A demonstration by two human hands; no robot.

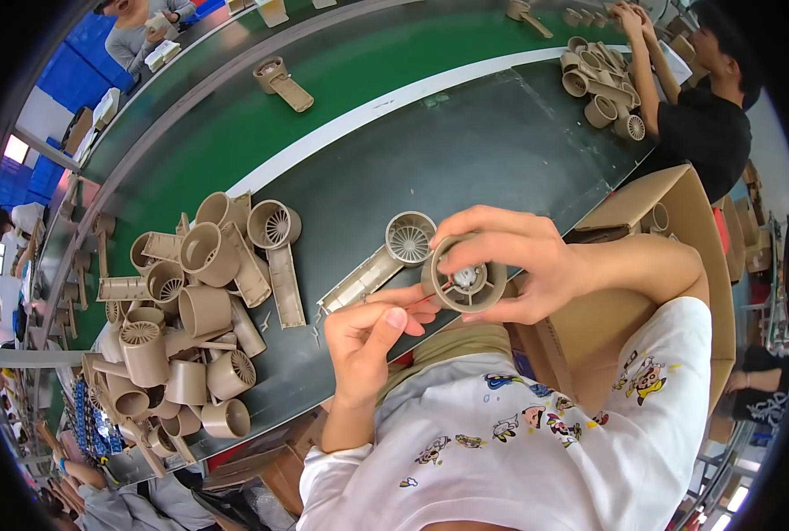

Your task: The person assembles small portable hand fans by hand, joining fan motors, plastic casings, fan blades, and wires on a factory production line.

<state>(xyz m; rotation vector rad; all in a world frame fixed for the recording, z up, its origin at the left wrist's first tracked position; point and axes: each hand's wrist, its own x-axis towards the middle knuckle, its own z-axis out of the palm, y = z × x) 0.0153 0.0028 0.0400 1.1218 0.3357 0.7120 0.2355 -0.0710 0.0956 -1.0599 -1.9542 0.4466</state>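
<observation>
My right hand [527, 265] is wrapped round a beige cylindrical plastic housing [496, 285], its open end facing up. Inside, a small white motor-like part [467, 276] sits at the middle of the spokes. A thin red wire [432, 302] runs out at the housing's left side, and my left hand [368, 341] pinches it between thumb and fingers. Just beyond my hands, a beige fan shell with a grille and a long half-handle [363, 279] lies on the dark table [492, 142]. Small Y-shaped plastic bits [317, 334] lie by its handle end.
To the left, many similar beige shells [204, 310] are heaped. A green conveyor belt [209, 133] carrying a shell [281, 84] passes beyond the white strip. An open cardboard box [713, 265] stands at my right, near a co-worker [700, 124] beside another heap [598, 75].
</observation>
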